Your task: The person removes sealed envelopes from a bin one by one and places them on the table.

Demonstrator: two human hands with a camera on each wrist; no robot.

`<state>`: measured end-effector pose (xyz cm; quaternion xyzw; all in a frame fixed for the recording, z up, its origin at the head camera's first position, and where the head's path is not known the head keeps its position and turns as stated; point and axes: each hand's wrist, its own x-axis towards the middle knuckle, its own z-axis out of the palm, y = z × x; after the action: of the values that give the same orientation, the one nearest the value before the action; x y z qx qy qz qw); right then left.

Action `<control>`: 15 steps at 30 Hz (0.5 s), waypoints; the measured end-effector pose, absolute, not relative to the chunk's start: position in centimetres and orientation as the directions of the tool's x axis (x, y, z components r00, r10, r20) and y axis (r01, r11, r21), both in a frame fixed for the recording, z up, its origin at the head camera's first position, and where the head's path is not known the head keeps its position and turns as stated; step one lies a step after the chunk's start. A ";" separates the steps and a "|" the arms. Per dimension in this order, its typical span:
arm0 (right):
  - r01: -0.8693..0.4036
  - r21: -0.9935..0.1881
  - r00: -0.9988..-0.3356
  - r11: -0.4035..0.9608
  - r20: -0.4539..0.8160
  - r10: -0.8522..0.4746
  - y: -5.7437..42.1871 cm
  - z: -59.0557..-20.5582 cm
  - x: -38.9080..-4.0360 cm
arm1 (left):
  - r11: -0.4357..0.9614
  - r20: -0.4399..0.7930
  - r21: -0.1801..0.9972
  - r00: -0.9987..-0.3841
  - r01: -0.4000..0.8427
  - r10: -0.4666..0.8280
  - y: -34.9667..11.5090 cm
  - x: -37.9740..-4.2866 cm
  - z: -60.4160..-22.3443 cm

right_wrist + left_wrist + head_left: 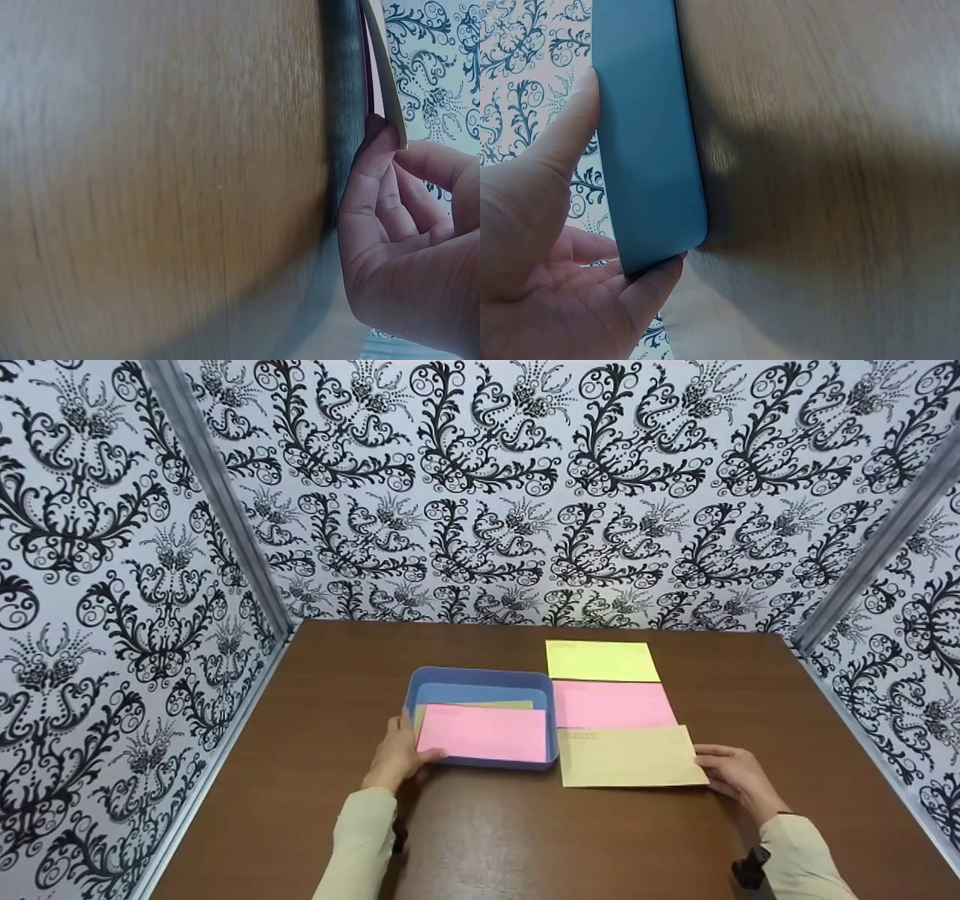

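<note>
A blue tray (480, 676) sits on the table with a pink envelope (484, 733) on top of a tan envelope (517, 705) inside it. My left hand (399, 756) grips the tray's near left corner, thumb along the front wall and fingers at the left side; the wall (646, 135) fills part of the left wrist view. To the tray's right, my right hand (739, 778) pinches the right edge of another tan envelope (634, 757) between thumb and fingers. This envelope's edge (390, 90) looks lifted off the table in the right wrist view.
Behind the held envelope lie a pink envelope (615, 705) and a yellow envelope (600, 661), in a column beside the tray. The brown wooden table (487, 840) meets black-and-white patterned walls (487, 510) at the back and sides.
</note>
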<state>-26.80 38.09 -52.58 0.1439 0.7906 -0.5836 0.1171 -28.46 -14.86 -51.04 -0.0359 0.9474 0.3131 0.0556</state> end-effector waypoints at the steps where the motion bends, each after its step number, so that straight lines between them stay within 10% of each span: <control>1: 0.365 -0.888 -0.931 0.279 -0.353 0.094 38.1 -52.5 -26.8 | 0.802 -0.130 0.589 -0.991 -0.104 -0.033 -14.9 -28.5 -51.0; 15: 0.363 -0.876 -0.931 0.318 -0.350 0.099 38.0 -52.4 -26.7 | 0.795 -0.139 0.596 -0.990 -0.114 -0.038 -14.9 -28.5 -51.1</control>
<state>-26.71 37.95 -52.40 0.1440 0.8034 -0.5659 0.1167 -28.50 -14.91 -51.11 -0.0402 0.9454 0.3180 0.0598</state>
